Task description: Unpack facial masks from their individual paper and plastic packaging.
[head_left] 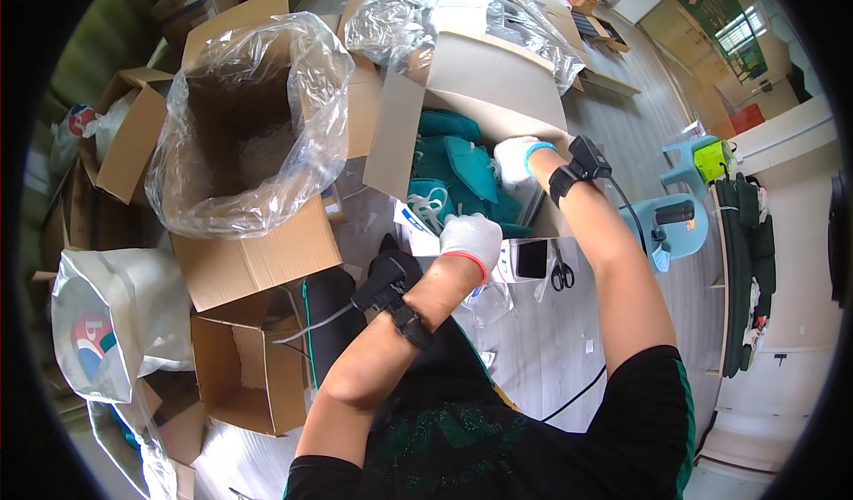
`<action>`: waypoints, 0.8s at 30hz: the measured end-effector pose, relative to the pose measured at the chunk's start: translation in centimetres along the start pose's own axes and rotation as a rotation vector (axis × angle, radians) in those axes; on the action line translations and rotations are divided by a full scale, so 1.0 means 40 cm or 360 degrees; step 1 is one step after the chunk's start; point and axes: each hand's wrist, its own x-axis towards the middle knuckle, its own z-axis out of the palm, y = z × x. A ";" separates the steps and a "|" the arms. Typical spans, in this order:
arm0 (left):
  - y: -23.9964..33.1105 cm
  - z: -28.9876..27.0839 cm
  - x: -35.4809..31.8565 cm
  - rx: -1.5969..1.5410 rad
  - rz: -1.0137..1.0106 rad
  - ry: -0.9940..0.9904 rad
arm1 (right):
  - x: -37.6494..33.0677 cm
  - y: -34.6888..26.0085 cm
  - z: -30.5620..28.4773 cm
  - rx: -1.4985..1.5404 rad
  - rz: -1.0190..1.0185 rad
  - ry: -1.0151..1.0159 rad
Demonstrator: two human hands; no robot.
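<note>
A: Where are the teal fabric pieces with white laces [468,164]?
B: In the centre of the frame, heaped inside an open cardboard box with pale grey flaps [489,72]. They lie between the hands, to the left of one and above the other.
A: What are the hands doing?
B: The left hand, in a white glove with a red cuff [472,240], is curled over the box's near side, just below the pieces. The right hand, in a white glove with a blue cuff [514,160], reaches inside along the box's right wall, beside the heap. I cannot tell whether either one grips anything; the fingertips are hidden.
A: Anything in the way?
B: The box walls surround the pieces, and the left hand covers part of their lower edge.
A: And around them?
B: Black-handled scissors [562,277] lie right of the box, near a small rectangular thing with a dark face [533,259]. A large brown carton [258,256] draped with a clear plastic liner [325,118] fills the upper left, a white sack [158,309] stands at lower left, and a light-blue plastic stool [691,239] bears a black cylinder [677,213] at right.
</note>
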 end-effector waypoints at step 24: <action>-0.024 -0.037 -0.211 -0.2632 0.0243 0.1051 | -0.603 0.049 0.078 0.2223 -0.0697 0.1691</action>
